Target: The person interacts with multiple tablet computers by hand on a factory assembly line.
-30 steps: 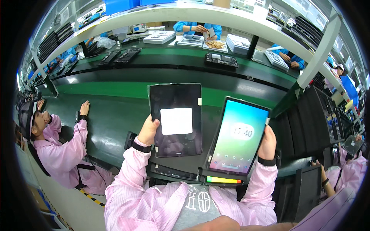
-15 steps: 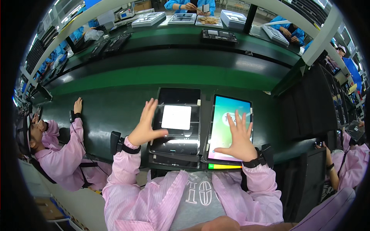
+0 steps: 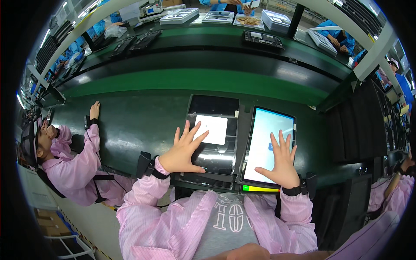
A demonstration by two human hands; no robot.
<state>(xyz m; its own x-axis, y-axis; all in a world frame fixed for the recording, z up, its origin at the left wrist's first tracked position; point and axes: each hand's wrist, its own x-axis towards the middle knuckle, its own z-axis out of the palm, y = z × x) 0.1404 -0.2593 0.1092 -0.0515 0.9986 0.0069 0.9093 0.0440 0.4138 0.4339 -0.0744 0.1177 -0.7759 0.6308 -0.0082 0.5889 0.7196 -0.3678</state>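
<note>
Two tablets lie side by side on the dark green bench. Over the lower left part of the left tablet (image 3: 214,107), whose black screen carries a white square, my left hand (image 3: 183,151) is spread with nothing in it. My right hand (image 3: 282,164), fingers apart, is over the right tablet (image 3: 261,130), which shows a pale blue, lit screen. Whether the fingertips touch the glass I cannot tell. Below the right tablet's near edge shows a strip of another screen (image 3: 260,188) in green, yellow and red. Both wrists wear black bands with small boxes.
A co-worker in pink (image 3: 71,173) sits at the left, one hand on the bench. Black stacked trays or cases (image 3: 353,130) stand at the right. Beyond a green ledge, a conveyor carries black devices (image 3: 262,40) and white trays (image 3: 216,17), with people in blue behind it.
The right tablet's screen has gone from a green-blue picture to a pale blue page. My left hand has moved further over the left tablet. The whole view has shifted slightly.
</note>
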